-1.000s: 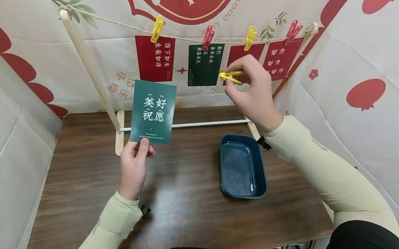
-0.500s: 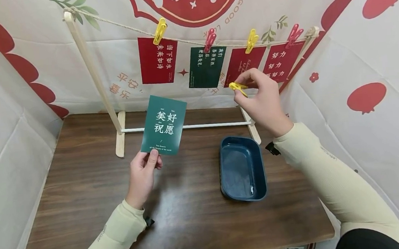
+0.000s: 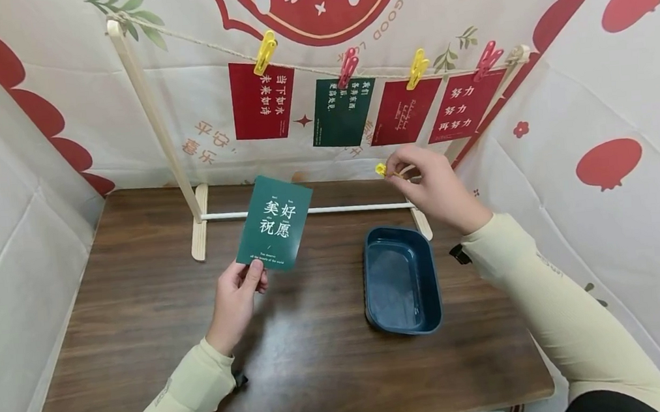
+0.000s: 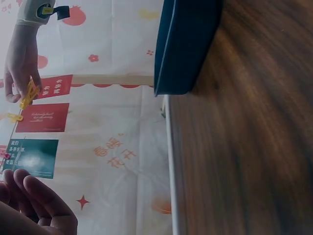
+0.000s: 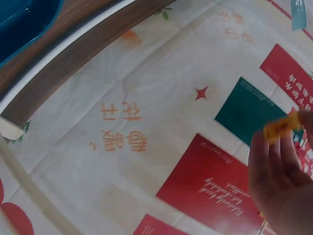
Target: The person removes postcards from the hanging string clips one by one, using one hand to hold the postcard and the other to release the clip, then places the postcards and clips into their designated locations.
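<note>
My left hand (image 3: 236, 306) pinches the bottom edge of a green card (image 3: 275, 224) with white Chinese characters, held tilted above the table. A small yellow clothespin (image 3: 381, 170) is pinched between the thumb and fingers of my right hand (image 3: 442, 188), just below the hanging cards. In the right wrist view that clothespin (image 5: 282, 128) looks blurred at the fingertips. Along a string hang a red card (image 3: 263, 110), a green card (image 3: 343, 114) and two more red cards, each under a yellow or pink clothespin (image 3: 348, 67). Only curled fingers of my left hand (image 4: 41, 205) show in the left wrist view.
A dark blue plastic box (image 3: 370, 281) stands on the brown wooden table (image 3: 158, 326), below my right forearm. Wooden posts (image 3: 151, 117) hold up the string, joined low down by a white rod (image 3: 359, 208). A printed cloth backdrop (image 3: 142, 150) encloses the back and sides.
My right hand has come down from in front of the hanging cards, turning the clothespin. My left hand has lowered the green card and shifted it to the right.
</note>
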A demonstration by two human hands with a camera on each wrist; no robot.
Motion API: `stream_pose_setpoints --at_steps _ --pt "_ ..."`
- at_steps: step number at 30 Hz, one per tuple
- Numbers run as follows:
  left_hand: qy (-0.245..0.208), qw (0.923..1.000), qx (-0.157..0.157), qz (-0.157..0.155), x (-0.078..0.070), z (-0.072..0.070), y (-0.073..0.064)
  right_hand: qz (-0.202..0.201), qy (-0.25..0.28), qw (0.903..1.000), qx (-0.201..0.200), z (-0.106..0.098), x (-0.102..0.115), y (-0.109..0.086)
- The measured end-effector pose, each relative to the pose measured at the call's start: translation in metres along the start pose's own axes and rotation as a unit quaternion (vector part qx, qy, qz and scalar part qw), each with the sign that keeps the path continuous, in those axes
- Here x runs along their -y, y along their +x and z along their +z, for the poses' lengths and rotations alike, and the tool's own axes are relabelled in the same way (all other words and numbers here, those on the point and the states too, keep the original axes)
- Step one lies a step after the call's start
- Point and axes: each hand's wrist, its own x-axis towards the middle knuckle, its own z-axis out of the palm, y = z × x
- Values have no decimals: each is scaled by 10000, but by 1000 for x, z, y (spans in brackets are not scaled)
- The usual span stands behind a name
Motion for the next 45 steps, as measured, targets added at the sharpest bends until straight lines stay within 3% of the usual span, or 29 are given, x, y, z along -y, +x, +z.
stream_pose_setpoints --at_steps 4,11,18,28,36,45 --pt "36 9999 52 -122 7 -2 -4 -149 -243 9986 442 -1 -9 -4" --pt "3 9996 13 -278 18 -5 -5 -52 -582 9948 828 -1 -21 -9" --pt "-117 9979 -187 -605 29 -5 -7 317 -544 9892 1325 -2 -34 -8" --pt "-177 9945 -56 -1035 39 -2 -11 246 -616 9792 1919 6 -48 -13" --pt "-386 9902 -89 -1336 46 -3 -11 392 -726 9674 2393 16 -56 -20" --pt "-710 9840 -65 -1633 58 -2 -14 224 -803 9528 2919 43 -73 -31"
